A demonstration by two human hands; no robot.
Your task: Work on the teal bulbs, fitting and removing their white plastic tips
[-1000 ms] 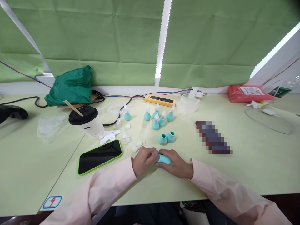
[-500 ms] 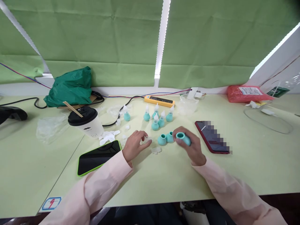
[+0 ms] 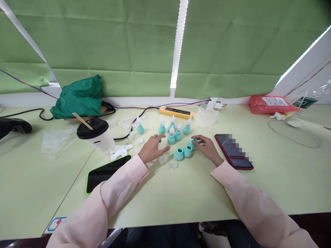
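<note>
While two teal bulbs [image 3: 178, 155] stand near, my left hand [image 3: 153, 148] spreads empty leftward and my closer right hand [image 3: 207, 149] touches a third bulb [image 3: 191, 144] left of its palm, pinched or loose I can't tell from here, before the white-tipped bulbs [image 3: 171, 138].

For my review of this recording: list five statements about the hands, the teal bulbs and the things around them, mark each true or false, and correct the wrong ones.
1. The right hand has its fingers at an open-mouthed teal bulb. True.
2. The left hand is gripping a bulb. False: the left hand is open, with nothing visible in it.
3. Six bulbs with pale pointed tips stand on the table. True.
4. The yellow power strip is nearer the person than the bulbs. False: the yellow power strip lies beyond them.
5. A wooden stick pokes up at the lid of the white cup. True.
</note>
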